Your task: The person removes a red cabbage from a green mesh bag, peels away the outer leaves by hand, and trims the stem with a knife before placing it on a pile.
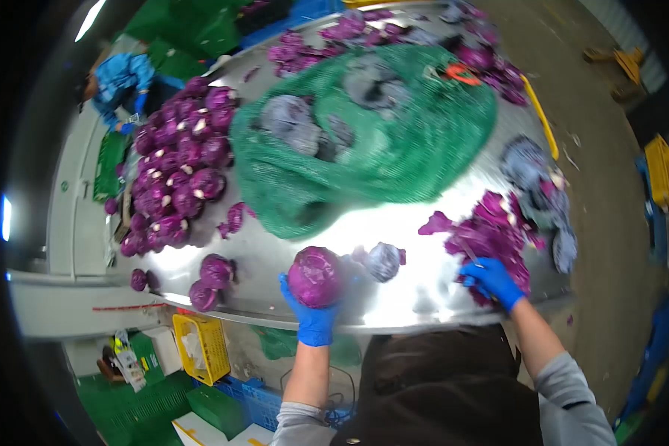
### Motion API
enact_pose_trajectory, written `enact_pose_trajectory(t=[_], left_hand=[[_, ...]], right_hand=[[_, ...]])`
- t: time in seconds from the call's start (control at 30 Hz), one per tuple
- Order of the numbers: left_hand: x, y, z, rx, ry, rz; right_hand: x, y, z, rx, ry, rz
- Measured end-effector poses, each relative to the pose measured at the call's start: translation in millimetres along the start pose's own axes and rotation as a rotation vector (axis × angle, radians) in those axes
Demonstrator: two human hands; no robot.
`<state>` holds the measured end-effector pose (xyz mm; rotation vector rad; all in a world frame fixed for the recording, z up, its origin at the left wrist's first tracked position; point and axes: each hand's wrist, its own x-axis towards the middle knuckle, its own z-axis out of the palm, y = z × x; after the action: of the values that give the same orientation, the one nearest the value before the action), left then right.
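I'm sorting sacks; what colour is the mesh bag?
Green mesh bag, clearest in the head view.

"What do you see to your left?"

"You have a person in blue (126,76) at the far left, and a yellow crate (218,349) (something white inside) nearer you, with a blue crate (262,406) beside a green box (217,410)."

"And your right?"

"Another yellow crate (659,175), with a yellow frame (629,65) on the floor (606,245) farther off."

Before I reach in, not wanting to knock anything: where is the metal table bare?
Bare patches lie between the small pale cabbage and the purple leaf pile, and between the paired cabbages and the left hand. Crowded: red cabbage heap, green mesh bag, far-edge leaves.
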<state>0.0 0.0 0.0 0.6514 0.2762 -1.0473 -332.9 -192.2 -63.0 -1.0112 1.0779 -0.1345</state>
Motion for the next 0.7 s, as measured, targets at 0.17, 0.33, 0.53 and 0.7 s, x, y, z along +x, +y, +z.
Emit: enact_pose_trajectory(t=[0.17, 0.33, 0.53, 0.7], left_hand=[[26, 145, 12, -0.035, 0.096, 0.266], [81, 251, 1, -0.157, 0.194, 0.539], [143, 386, -19, -0.04, 0.022, 0.895], [157, 453, 36, -0.156, 0.007, 1.109]], right_hand=[[17, -22, -23, -0.087, 0.378, -0.038], [28, 1, -16, -0.124, 0.546, -0.26], [30, 2, -17, -0.092, 0.587, -0.218], [25, -11, -5, -0.207, 0.674, -0.172]])
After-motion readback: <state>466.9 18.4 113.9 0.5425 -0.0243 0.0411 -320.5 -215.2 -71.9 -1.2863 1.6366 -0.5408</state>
